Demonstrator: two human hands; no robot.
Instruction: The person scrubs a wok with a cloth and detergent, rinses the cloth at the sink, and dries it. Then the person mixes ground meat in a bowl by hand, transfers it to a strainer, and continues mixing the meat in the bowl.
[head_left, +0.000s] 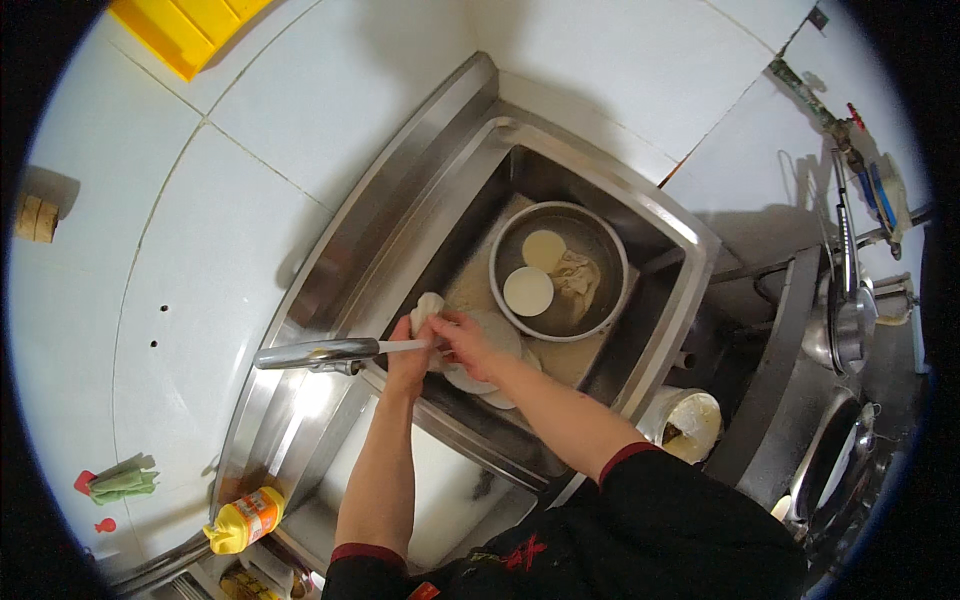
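A stainless steel faucet (322, 352) pours a stream of water (403, 346) over my hands. My left hand (407, 364) is closed around what looks like a bunched white cloth (429, 304), whose top bulges above the fingers. From the right, the fingers of my right hand (471, 346) grip the same bundle; the lower part of it is hidden. Beneath my hands, white round plates (491, 337) overlap in the sink. Beyond them stands a round metal basin (559, 208) of water, holding a white round dish (529, 292), a cream round dish (544, 250) and a crumpled beige cloth (579, 281).
The steel sink's rim (667, 214) surrounds this compartment; a second compartment (405, 472) adjoins it nearer me. A yellow bottle (247, 519) stands at lower left. A white bucket (691, 426) sits right of the sink, and a metal ladle (847, 322) farther right.
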